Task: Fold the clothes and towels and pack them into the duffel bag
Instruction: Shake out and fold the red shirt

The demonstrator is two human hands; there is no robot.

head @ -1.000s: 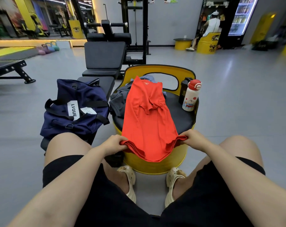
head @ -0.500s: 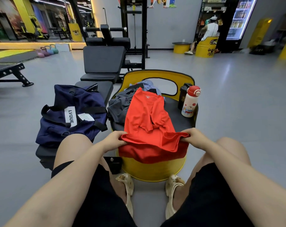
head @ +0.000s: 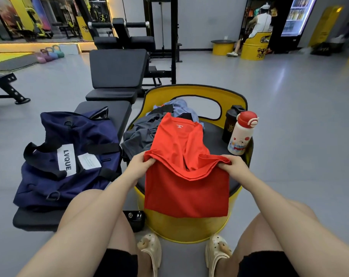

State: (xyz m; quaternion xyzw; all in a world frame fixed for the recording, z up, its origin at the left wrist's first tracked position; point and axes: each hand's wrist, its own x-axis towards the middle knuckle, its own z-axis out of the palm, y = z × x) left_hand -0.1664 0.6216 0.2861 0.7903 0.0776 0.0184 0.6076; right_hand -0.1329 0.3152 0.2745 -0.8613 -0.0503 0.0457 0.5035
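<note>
A red shirt point(head: 186, 188) lies on the yellow barrel seat point(head: 189, 228) in front of me, its lower part doubled up over the upper part. My left hand point(head: 138, 166) pinches the hem's left corner and my right hand point(head: 232, 168) pinches the right corner, both lifted over the shirt's middle. Behind the shirt lies a crumpled pile of grey and blue clothes point(head: 141, 132). The navy duffel bag point(head: 69, 156) with an LVQUE label sits on a black bench to my left, its top unzipped.
A white bottle with a red cap point(head: 242, 132) and a black shaker point(head: 229, 124) stand at the seat's right edge. A black weight bench point(head: 117, 76) and rack stand behind. A person sits on another yellow barrel far right. My knees flank the barrel.
Both hands have carried the shirt's hem up and forward from the near edge, so the lower half now folds over toward the collar.
</note>
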